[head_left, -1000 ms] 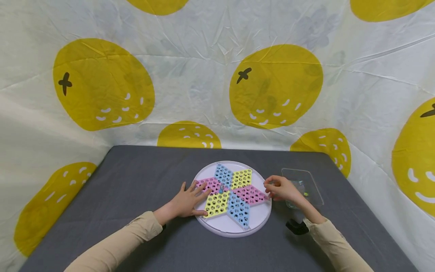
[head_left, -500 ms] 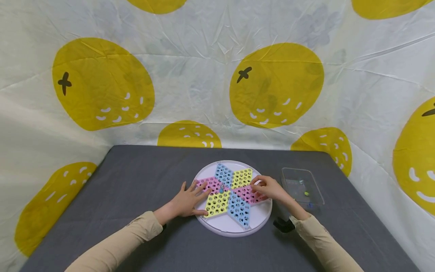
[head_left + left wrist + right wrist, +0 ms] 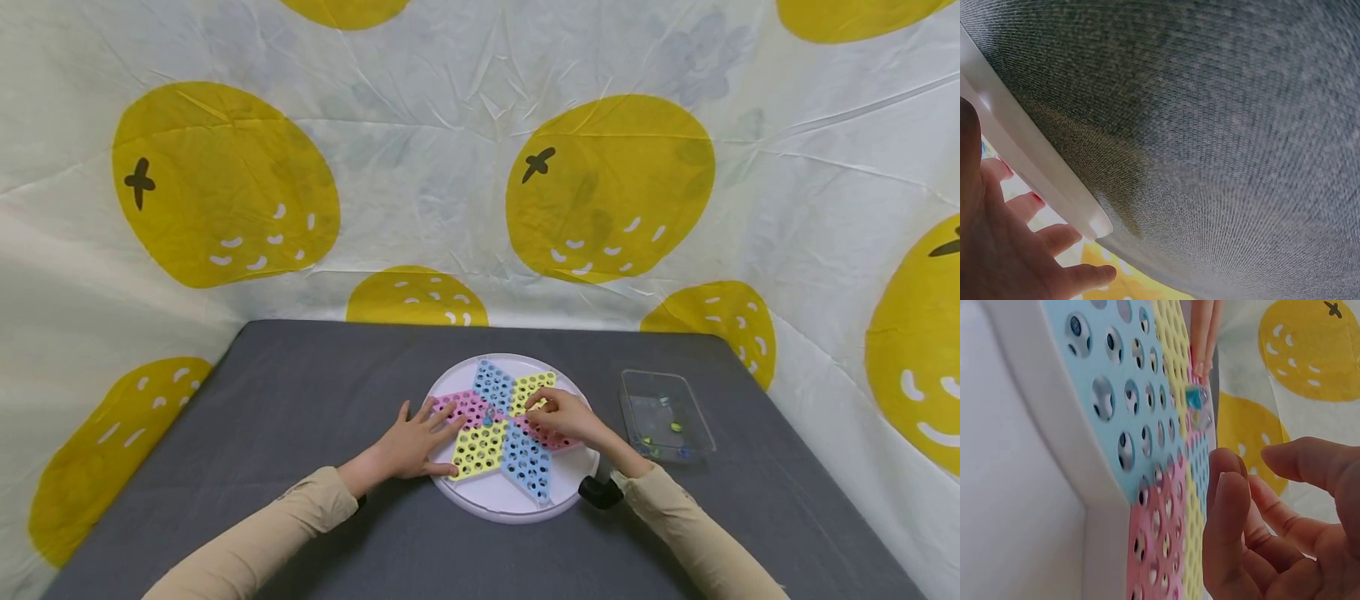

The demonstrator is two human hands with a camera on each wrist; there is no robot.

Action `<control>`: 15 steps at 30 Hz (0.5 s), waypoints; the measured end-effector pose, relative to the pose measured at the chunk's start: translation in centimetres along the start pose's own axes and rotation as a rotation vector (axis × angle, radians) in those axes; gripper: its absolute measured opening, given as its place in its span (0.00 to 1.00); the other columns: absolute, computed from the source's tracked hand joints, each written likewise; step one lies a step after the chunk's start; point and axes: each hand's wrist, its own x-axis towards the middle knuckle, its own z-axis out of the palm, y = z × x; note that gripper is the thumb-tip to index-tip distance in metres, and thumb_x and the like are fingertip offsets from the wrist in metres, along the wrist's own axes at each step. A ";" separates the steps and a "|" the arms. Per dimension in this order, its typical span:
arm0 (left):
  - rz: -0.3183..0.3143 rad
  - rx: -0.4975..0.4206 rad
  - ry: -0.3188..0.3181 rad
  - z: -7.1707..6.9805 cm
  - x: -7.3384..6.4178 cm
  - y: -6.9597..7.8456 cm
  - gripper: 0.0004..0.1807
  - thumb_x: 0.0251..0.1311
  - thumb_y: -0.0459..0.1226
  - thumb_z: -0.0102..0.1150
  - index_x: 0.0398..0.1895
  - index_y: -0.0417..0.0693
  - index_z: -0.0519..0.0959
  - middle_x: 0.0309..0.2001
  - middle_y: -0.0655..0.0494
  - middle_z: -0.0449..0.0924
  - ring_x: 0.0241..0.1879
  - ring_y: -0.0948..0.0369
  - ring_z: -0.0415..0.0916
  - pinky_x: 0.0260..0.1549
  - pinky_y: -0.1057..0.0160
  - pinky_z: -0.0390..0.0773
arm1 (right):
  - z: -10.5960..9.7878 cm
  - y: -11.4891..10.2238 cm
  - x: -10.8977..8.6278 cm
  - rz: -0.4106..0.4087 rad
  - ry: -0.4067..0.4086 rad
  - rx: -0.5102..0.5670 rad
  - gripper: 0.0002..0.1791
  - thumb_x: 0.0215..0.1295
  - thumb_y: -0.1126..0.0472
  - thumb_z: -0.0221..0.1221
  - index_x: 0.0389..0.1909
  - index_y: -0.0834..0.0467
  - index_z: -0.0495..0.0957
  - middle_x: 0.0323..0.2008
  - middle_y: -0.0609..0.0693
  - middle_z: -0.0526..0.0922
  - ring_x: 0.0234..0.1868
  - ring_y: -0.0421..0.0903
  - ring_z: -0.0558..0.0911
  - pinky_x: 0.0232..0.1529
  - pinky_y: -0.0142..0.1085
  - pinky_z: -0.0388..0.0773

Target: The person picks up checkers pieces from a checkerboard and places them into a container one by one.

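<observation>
A round white Chinese checkers board bears a star of holes in pink, yellow and blue. My left hand lies spread at its left edge, fingers on the pink and yellow points; the left wrist view shows its fingers at the white rim. My right hand hovers over the board's right side, fingers bent. In the right wrist view its thumb and fingers are curled near each other; I cannot tell whether a marble is between them. A teal marble and a clear marble sit near the star's centre.
Right of the board stands a clear plastic box with several marbles, among them a yellow-green marble. Dark grey cloth covers the table. A white curtain with yellow fruit hangs behind.
My right hand has moved left, from beside the plastic box to over the board, uncovering the marbles in the box. The left hand has stayed in place.
</observation>
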 end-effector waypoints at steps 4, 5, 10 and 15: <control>-0.001 -0.002 -0.001 0.0 0.0 0.0 0.43 0.52 0.65 0.43 0.68 0.57 0.53 0.69 0.49 0.49 0.66 0.40 0.48 0.53 0.33 0.53 | 0.7 -0.4 0.6 0.003 -0.016 0.038 0.15 0.58 0.60 0.56 0.44 0.64 0.73 0.28 0.61 0.82 0.23 0.43 0.78 0.22 0.35 0.74; -0.001 -0.004 -0.002 0.0 0.0 0.0 0.43 0.51 0.65 0.43 0.68 0.57 0.53 0.69 0.49 0.49 0.66 0.40 0.48 0.54 0.33 0.53 | 0.8 -0.5 0.7 0.000 -0.018 0.039 0.15 0.59 0.59 0.56 0.44 0.64 0.73 0.28 0.62 0.82 0.22 0.42 0.78 0.22 0.35 0.74; -0.002 -0.003 -0.006 0.1 0.0 0.0 0.43 0.51 0.66 0.43 0.68 0.57 0.53 0.70 0.50 0.49 0.66 0.41 0.48 0.54 0.33 0.53 | 1.4 -0.9 1.2 -0.033 -0.048 0.038 0.14 0.60 0.60 0.55 0.43 0.65 0.73 0.29 0.63 0.81 0.21 0.44 0.78 0.22 0.36 0.73; 0.000 -0.004 0.003 0.1 0.0 0.0 0.42 0.51 0.66 0.43 0.68 0.57 0.54 0.69 0.50 0.50 0.66 0.40 0.49 0.53 0.33 0.53 | 2.1 -0.9 1.9 -0.014 -0.063 0.024 0.13 0.60 0.59 0.55 0.43 0.63 0.74 0.27 0.58 0.82 0.20 0.44 0.78 0.21 0.35 0.74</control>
